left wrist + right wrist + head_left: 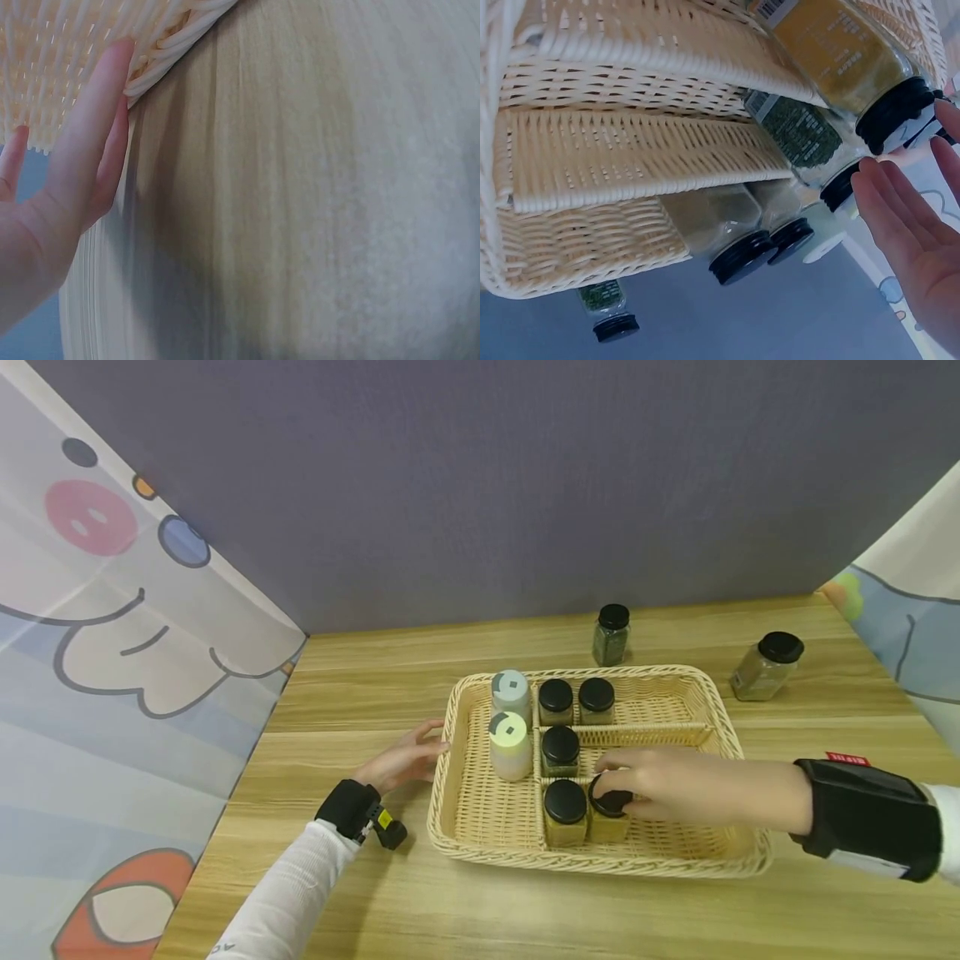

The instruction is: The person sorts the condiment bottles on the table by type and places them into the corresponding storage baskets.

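Note:
A woven basket (600, 864) with dividers stands on the wooden table, holding several black-lidded spice jars. My right hand (660, 781) reaches in from the right. Its thumb and fingertips span the black lid of an upright jar of yellow spice (609, 827) in the front compartment; the same spice jar (829, 56) shows large in the right wrist view. Beside it stands another yellow spice jar (565, 814). Against the outside of the basket's left wall, my left hand (408, 758) rests its fingertips, and the left wrist view shows these fingers (86, 127) nearly straight.
Two pale-capped bottles, one white-green (512, 693) and one yellow-topped (510, 747), fill part of the left compartment. More jars (557, 702) stand along the divider. Behind the basket is a jar of green herbs (611, 639); a tilted jar (765, 668) lies to its right. A grey panel (525, 485) closes the back.

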Motion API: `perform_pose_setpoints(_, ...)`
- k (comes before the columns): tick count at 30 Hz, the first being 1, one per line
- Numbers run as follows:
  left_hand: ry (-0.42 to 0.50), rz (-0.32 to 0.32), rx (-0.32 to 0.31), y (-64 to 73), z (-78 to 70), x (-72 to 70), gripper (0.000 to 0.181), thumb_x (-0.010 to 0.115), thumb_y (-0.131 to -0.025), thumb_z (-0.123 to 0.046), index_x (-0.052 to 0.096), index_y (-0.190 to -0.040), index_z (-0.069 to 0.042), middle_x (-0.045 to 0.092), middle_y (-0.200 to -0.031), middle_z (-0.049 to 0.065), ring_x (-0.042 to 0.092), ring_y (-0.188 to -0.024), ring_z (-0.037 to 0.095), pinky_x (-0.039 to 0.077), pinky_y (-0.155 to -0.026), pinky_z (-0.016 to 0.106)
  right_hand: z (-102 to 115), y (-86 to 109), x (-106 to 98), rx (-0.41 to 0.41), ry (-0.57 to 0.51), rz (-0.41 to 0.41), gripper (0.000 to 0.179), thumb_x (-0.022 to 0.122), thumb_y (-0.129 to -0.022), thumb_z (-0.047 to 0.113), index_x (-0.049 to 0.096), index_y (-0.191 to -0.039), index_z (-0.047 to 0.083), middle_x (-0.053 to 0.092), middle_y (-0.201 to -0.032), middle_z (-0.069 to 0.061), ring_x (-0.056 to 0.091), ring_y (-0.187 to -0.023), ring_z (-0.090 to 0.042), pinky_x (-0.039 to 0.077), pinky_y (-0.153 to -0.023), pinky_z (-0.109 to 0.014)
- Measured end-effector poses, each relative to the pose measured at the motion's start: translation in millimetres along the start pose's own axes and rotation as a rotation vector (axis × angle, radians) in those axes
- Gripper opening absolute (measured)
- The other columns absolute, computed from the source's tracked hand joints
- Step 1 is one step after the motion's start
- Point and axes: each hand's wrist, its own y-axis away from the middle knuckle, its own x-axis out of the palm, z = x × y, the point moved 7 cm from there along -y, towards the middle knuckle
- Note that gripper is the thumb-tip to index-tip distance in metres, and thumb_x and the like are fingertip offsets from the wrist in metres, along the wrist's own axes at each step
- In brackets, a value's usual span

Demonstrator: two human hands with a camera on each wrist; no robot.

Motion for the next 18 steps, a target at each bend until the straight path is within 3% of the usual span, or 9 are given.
perform_pose_setpoints(5, 0.006, 0.006, 0.006, 0.4, -1.3, 0.4, 0.05, 0.046, -0.089, -0.007, 0.021, -0.133, -0.013, 0.042, -0.122, 0.02, 0.049, -0.105, 0.032, 0.046, -0.083, 0.054, -3, 1.9, -6, -0.009, 0.01, -0.031, 0.034, 0.071, -0.065, 0.005, 0.058, -0.096, 0.013, 0.057, -0.095, -0.005, 0.057, -0.074, -0.01, 0.052, -0.06, -0.016)
perform_pose_setpoints(10, 0.002, 0.02, 0.017, 0.2, -1.9, 0.7, 0.049, 0.044, -0.089, -0.007, 0.022, -0.133, -0.013, 0.045, -0.121, 0.018, 0.049, -0.105, 0.032, 0.046, -0.083, 0.054, -12, 5.2, -15, 0.013, 0.065, -0.074, 0.037, 0.072, -0.064, 0.007, 0.058, -0.097, 0.013, 0.06, -0.096, -0.008, 0.059, -0.076, -0.017, 0.055, -0.062, -0.023)
perform_pose_setpoints(18, -0.015, 0.02, 0.013, 0.5, -1.2, 0.3, 0.049, 0.045, -0.09, -0.008, 0.022, -0.133, -0.012, 0.047, -0.118, 0.017, 0.05, -0.104, 0.032, 0.047, -0.083, 0.053, -36, 13.3, -27, 0.105, 0.043, -0.081, 0.038, 0.07, -0.064, 0.003, 0.059, -0.1, 0.011, 0.06, -0.096, -0.005, 0.059, -0.079, -0.02, 0.056, -0.063, -0.03)
